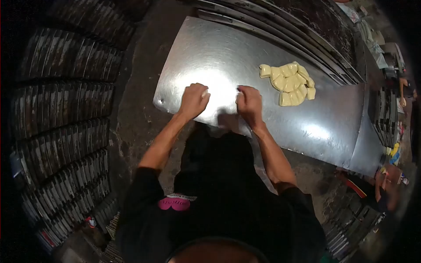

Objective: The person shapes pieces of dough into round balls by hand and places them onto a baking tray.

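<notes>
Fingers are curling inward, any hold unclear, on left hand (pixel 194 101) and right hand (pixel 250 106), upper middle; upper right, dough-like pieces (pixel 291 83) are looking soft, likely best cupped underneath

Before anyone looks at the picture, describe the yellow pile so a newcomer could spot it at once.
Start with the big, shiny metal table. On it, to the right of the right hand, lies a cluster of dough-like pieces. Glossy, pale yellow and rounded, they stand apart from the dark, straight-edged panels just beyond.
</notes>
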`<state>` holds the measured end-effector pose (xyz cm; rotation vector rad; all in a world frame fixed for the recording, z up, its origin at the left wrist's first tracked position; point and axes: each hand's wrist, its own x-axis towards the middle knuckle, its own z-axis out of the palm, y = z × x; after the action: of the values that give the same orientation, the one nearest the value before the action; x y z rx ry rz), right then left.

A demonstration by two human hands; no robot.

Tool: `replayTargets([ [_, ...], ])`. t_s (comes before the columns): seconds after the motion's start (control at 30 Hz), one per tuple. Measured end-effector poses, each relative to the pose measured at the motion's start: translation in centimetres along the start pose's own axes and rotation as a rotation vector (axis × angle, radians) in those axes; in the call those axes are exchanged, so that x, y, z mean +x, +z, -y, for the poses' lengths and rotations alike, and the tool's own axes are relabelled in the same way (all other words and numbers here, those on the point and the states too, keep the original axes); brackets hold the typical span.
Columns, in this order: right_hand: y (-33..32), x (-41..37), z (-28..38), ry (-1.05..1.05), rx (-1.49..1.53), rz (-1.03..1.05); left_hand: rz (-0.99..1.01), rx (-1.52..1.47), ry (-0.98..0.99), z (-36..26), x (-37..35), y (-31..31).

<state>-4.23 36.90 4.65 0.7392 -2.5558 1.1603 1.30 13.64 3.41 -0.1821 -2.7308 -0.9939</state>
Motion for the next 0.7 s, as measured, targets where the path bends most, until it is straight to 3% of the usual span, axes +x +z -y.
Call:
replayTargets([
  [0.03,1.0,-0.4,0.7,-0.081,-0.019,0.050,0.060,-0.005,0.175,0.9,-0.6,0.2],
  [0.1,0.7,-4.6,-1.1,-0.040,-0.150,0.258,0.137,0.124,0.295,2.9,-1.6,-0.6],
  [0.2,-3.3,-6.6,-5.1,-0.303,-0.258,0.251,0.074,0.266,0.350,6.4,0.0,-3.0],
  [0.3,0.9,1.1,-6.0,0.044,-0.329,0.024,0.181,0.227,-0.001,2.6,7.4,0.9],
  [0.37,3.8,3.8,-5.0,0.129,-0.302,-0.054,-0.066,-0.071,0.250,-0.5,8.7,5.0],
  [0.43,2.0,-0.4,-3.9,0.110,-0.215,0.107,0.567,0.145,0.147,-3.6,6.9,5.1],
  [0.47,1.0,-2.5,-3.4,0.105,-0.226,0.098,0.046,-0.011,0.494,-1.8,4.1,5.8],
  [0.53,-1.3,-6.0,-2.6,0.148,-0.247,0.085,0.235,-0.118,0.245,-0.1,1.1,4.3],
  [0.6,-4.0,-7.5,-2.6,0.222,-0.217,0.032,0.250,0.011,0.105,-1.6,2.1,2.5],
  [0.63,-5.1,-7.6,-3.0,0.232,-0.235,0.017,0.100,-0.050,0.049,-1.9,2.5,2.7],
  [0.7,-7.5,-7.2,-4.1,0.730,-0.052,-0.262,0.101,-0.097,-0.026,-4.0,4.0,3.0],
])
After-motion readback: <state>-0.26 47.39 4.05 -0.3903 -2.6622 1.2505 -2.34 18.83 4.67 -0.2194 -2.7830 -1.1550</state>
